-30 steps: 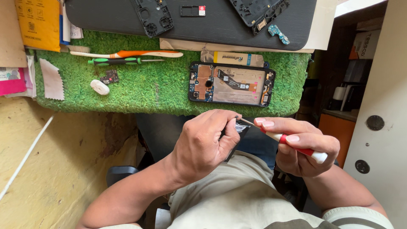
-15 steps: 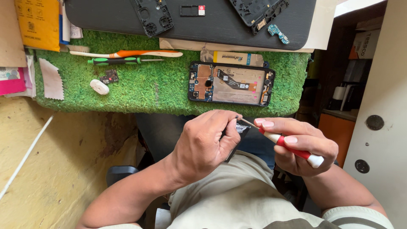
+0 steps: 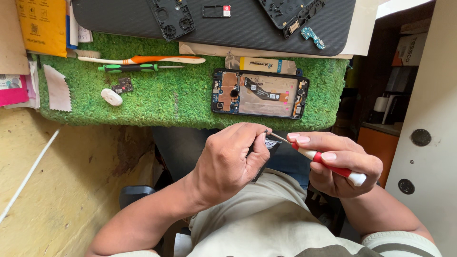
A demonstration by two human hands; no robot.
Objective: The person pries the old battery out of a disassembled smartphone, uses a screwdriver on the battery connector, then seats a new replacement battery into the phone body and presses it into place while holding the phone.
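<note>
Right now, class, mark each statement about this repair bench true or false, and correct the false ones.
1. The right hand holds a red and white screwdriver. True.
2. The left hand rests empty. False: it grips a small dark part at the screwdriver's tip.
3. The opened phone lies on the green mat. True.
4. The green screwdriver lies on the phone. False: it lies on the mat, left of it.

mat (image 3: 181,102): fuzzy green fake-grass, rough
screwdriver (image 3: 328,164): glossy red-white plastic handle, thin metal shaft
pad (image 3: 238,35): matt dark rubbery
phone (image 3: 259,93): shiny copper-ish insides
</note>
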